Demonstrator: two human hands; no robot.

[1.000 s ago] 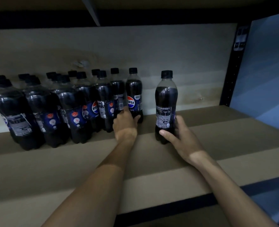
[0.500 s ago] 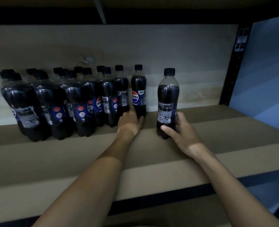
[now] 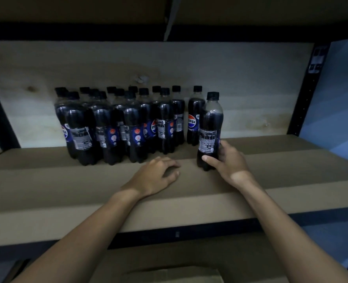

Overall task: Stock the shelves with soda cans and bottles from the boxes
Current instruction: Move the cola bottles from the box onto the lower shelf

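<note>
Your right hand [image 3: 231, 163] has its fingers [image 3: 224, 147] and thumb curled round the lower part of a cola bottle [image 3: 209, 127]. The bottle is upright, its base apparently on the shelf [image 3: 281, 176], just right of and nearer than the end bottle [image 3: 194, 119] of the stocked group [image 3: 118, 127]. Your left hand [image 3: 158, 174] rests on the shelf, loosely curled, holding nothing.

Slide the bottle far and slightly left until it lines up beside that end bottle. Grip it low so it cannot tip. Turn it so the logo faces you, like its neighbour. Steady the row with your left hand if it rocks.
</note>
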